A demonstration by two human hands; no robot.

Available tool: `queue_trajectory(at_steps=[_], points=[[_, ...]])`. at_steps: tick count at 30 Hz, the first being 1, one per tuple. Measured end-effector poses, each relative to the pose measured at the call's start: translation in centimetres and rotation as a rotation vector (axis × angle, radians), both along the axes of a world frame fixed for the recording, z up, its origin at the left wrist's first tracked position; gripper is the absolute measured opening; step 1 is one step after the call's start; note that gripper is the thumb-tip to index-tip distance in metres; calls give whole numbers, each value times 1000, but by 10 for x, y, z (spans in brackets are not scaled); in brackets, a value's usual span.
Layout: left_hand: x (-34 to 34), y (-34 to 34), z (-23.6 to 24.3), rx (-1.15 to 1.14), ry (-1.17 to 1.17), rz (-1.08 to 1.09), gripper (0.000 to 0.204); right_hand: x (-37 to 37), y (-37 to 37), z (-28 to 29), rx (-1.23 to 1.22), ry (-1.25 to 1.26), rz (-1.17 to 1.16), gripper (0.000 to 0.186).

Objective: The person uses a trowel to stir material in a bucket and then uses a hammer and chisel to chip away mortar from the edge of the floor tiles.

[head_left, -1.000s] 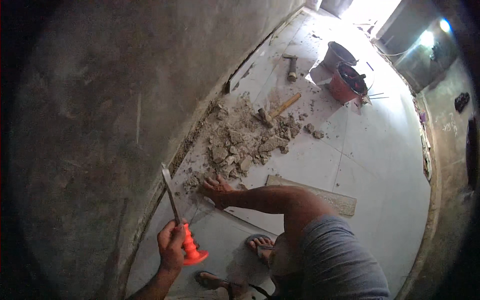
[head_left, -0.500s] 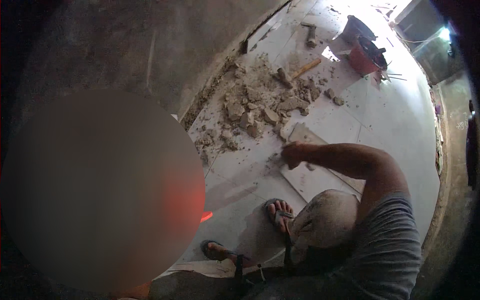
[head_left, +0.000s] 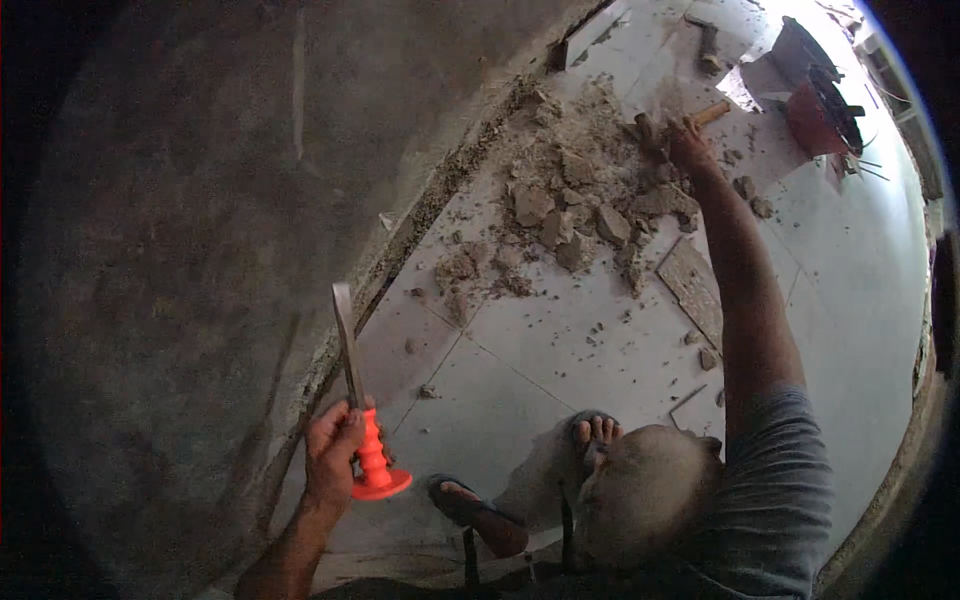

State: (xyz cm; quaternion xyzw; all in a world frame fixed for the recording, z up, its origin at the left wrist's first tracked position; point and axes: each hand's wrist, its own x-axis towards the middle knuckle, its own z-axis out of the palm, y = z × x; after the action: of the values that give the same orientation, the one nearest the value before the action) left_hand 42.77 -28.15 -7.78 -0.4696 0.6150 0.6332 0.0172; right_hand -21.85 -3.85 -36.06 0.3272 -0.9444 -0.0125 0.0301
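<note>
My left hand [head_left: 333,452], at the lower left by the wall's foot, is wrapped round a chisel [head_left: 370,450]. Its bright orange grip has a round guard at the bottom, and its bare steel blade points up and away from me. My right arm stretches far forward over the rubble. At its end my right hand [head_left: 690,148] is closed round the wooden handle of a hammer [head_left: 712,113], whose dark head lies to the left of the fingers among broken mortar. The fingers' far side is hidden.
Broken mortar chunks [head_left: 575,215] cover the pale tiled floor [head_left: 520,385] along the bare wall [head_left: 200,200]. A loose tile piece [head_left: 692,283] lies beside my right arm. Farther off are a second hammer-like tool [head_left: 706,45], a red bucket [head_left: 822,118] and a dark container [head_left: 803,50].
My right hand has gone from low over the tile piece forward to the hammer and closed on its handle. The chisel in my left hand, mostly covered before, now shows fully.
</note>
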Motion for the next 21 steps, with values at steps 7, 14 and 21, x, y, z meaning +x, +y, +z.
queue_trajectory(at_steps=[7, 14, 21], points=[[14, 12, -18, 195, -188, 26, 37, -7, 36, 0, 141, 90, 74, 39], [-41, 8, -47, 407, -131, -47, 42, 66, 45, 70, 41, 97, 130, 38], [-154, 3, -107, 646, 225, 59, 30, 171, 20, 273, -968, -681, 194, 29]])
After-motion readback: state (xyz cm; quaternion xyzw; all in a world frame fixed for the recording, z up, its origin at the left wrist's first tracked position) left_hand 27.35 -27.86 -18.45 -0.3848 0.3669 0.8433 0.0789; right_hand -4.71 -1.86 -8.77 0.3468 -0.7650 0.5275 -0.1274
